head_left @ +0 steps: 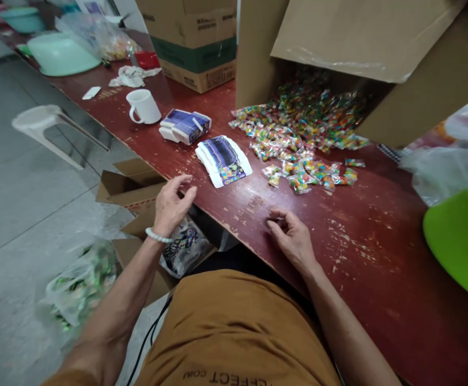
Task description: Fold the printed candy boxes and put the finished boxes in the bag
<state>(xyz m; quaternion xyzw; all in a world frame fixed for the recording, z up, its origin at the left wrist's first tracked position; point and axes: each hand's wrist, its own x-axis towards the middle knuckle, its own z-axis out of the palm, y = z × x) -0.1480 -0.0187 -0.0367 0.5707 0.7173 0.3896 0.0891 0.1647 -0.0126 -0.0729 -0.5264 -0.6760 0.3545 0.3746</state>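
The left hand [173, 203] and right hand [292, 238] are held loosely curled, nothing visibly gripped, at the table [358, 241] edge. Beyond are seen one nearer card stack [223, 160], one farther card stack [185, 126] and one mug [143, 105].

the table [362, 236] is dark red with pale scratches. the little candy packets [298, 139] are many colours. the cup [144, 106] is white. the bowl [461, 236] is bright green. the cards [223, 160] look blue and white, maybe purple.
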